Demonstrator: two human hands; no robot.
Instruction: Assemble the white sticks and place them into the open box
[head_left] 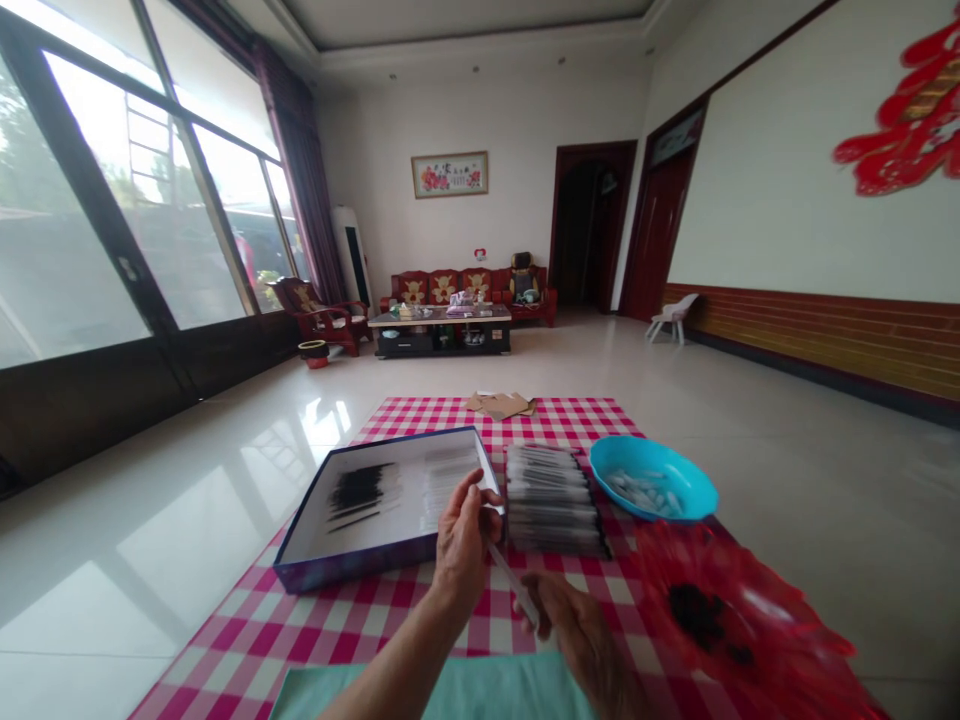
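Observation:
My left hand (466, 540) grips the upper end of a slim translucent pen barrel (513, 578), over the near right corner of a shallow box. My right hand (570, 625) is closed around the barrel's lower end, slightly blurred. The barrel slants down to the right between them. In the white-lined box (315, 530) lie dark pen refills (361, 492) at left and clear tubes (448, 478) at right, partly behind my left hand. Right of the box is a stack of pens (553, 500) with dark ends.
A blue bowl (701, 492) holds small clear pieces (643, 490). Nearer, a red translucent dish (787, 625) contains small black parts (701, 615). Brown cardboard pieces (501, 404) lie at the checked cloth's (225, 660) far edge. Green fabric (495, 690) is closest to me.

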